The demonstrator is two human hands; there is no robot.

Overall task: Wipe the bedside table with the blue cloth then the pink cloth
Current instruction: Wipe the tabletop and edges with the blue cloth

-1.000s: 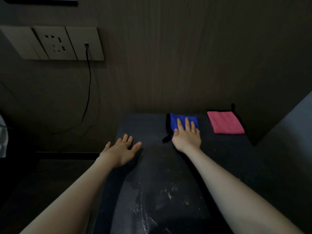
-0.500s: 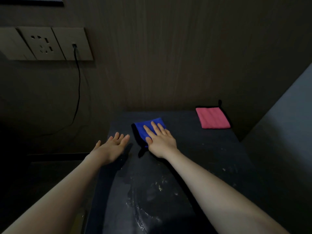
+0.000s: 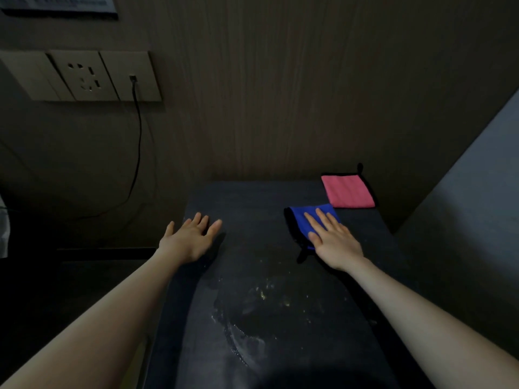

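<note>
A dim room seen from a camera worn on a person's head, looking down along two bare forearms toward a dark bedside table (image 3: pixel 252 209) set against a brown wood-grain wall (image 3: pixel 280 94).

The right hand (image 3: pixel 335 242) lies flat, palm down, on the blue cloth (image 3: pixel 304 217), its fingers straight and held close together, pressing the cloth against the tabletop. The blue cloth sits on the right half of the table toward the back, its black edging showing along its left side and a short black loop trailing out near the heel of the hand.

The pink cloth (image 3: pixel 348 190) lies flat in the table's far right corner, just beyond the blue cloth and very close to it; whether the two touch cannot be told. It also has black trim and a small black loop at its far corner.

The left hand (image 3: pixel 191 238) is at the table's left edge, fingers straight and slightly spread, holding nothing; whether it rests on the surface or hangs just above cannot be told.

Pale smears and specks (image 3: pixel 252 318) mark the middle and near part of the tabletop.

On the wall at upper left is a beige socket panel (image 3: pixel 81 75), with a black cable (image 3: pixel 137 136) plugged into its right section and hanging down to the left. A grey surface (image 3: pixel 463 220) rises at the right.
</note>
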